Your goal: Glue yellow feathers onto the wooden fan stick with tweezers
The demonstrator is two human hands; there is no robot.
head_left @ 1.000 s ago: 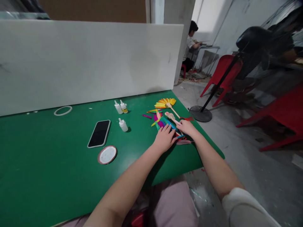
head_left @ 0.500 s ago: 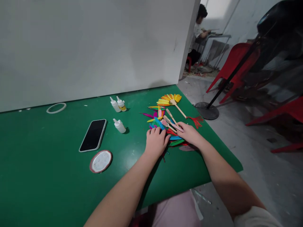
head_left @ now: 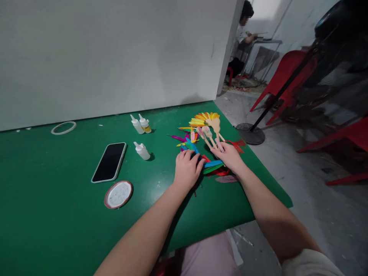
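My right hand [head_left: 228,156] is closed round several pale wooden sticks with flat paddle-shaped heads [head_left: 206,132], which fan out and point away from me. My left hand [head_left: 188,168] lies on a pile of coloured feathers, its fingers apart and its thumb towards the right hand. Blue feathers [head_left: 212,164] and green ones show between the two hands. Beyond them are magenta and yellow feathers [head_left: 180,138]. A fan of yellow and orange feathers [head_left: 201,118] lies behind the wooden heads, with a red tassel [head_left: 236,145] at its handle end.
On the green table [head_left: 57,214] are white squeeze bottles [head_left: 142,151], a phone [head_left: 109,163], a round lid [head_left: 118,194] and a white ring [head_left: 63,128]. A white wall [head_left: 115,57] borders the back. A stand fan [head_left: 250,134] and red chairs [head_left: 293,73] stand right; a person [head_left: 244,34] sits beyond.
My right hand has gathered the wooden sticks and raised their heads off the feathers, turning them upward. My left hand stays on the feathers. The view has shifted slightly.
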